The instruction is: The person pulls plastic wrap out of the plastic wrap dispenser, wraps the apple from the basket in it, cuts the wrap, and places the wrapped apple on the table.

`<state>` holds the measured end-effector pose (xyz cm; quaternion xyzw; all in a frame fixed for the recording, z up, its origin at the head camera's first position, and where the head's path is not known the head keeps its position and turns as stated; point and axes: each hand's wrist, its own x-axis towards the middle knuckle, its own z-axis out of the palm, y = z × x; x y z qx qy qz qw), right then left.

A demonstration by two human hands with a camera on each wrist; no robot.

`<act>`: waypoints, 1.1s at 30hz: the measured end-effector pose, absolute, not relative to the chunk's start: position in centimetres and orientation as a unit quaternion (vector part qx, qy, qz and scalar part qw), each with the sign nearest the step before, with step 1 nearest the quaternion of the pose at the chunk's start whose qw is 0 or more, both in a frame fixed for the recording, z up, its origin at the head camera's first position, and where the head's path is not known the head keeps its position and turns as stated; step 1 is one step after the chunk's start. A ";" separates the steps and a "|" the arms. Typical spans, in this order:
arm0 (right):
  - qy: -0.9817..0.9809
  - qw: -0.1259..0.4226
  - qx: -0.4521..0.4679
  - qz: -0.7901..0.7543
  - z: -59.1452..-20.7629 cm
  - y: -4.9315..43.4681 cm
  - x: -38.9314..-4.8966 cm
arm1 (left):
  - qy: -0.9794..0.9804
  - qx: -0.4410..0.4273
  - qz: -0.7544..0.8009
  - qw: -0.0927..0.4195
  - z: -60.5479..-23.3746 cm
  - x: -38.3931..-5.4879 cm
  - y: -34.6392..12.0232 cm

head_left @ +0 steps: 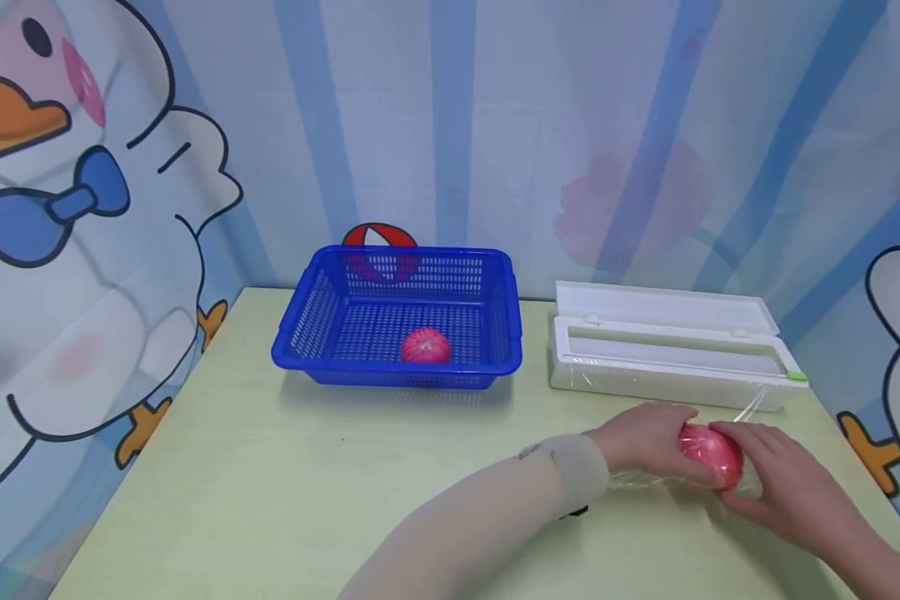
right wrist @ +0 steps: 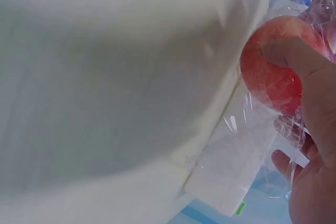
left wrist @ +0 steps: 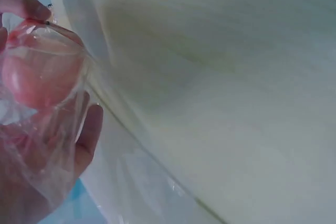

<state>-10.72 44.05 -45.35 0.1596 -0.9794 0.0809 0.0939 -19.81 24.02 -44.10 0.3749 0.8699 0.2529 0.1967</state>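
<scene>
A round pinkish-red fruit (head_left: 711,456), its exact kind unclear, is held between both hands just above the table's right side. My left hand (head_left: 648,442) grips it from the left, and my right hand (head_left: 783,487) holds its right side, the thumb lying across it in the right wrist view. Clear cling film (left wrist: 52,145) covers the fruit in the left wrist view and hangs loose in folds. Over part of the fruit (right wrist: 273,77) the film looks smooth. Fingers hide some of its surface.
Behind the hands stands a white cling film box (head_left: 667,379), lid raised, with a green slider (head_left: 797,377) at its right end. A blue basket (head_left: 397,377) at the back holds another pink wrapped fruit (head_left: 426,346). A patterned curtain (head_left: 525,150) closes off the back.
</scene>
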 end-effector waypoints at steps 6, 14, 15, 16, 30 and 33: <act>-0.984 0.037 0.129 0.122 -43.7 44.3 -11.4 | 0.903 0.413 0.082 0.086 -42.4 -18.9 23.9; -0.976 0.000 0.132 0.172 -42.3 45.1 -12.5 | 0.904 0.427 -0.024 0.012 -40.8 -18.4 24.3; -0.975 -0.004 0.129 0.178 -42.2 45.2 -12.6 | 0.905 0.423 -0.023 0.019 -40.7 -18.4 24.5; -0.975 -0.009 0.126 0.183 -42.1 45.3 -12.8 | 0.908 0.419 -0.020 0.026 -40.7 -18.4 24.7; -0.969 -0.020 0.146 0.198 -41.1 45.6 -13.3 | 0.896 0.406 0.159 0.086 -41.0 -20.8 24.3; -0.974 0.007 0.152 0.170 -41.2 45.3 -12.9 | 0.890 0.402 0.186 0.109 -40.8 -21.2 24.2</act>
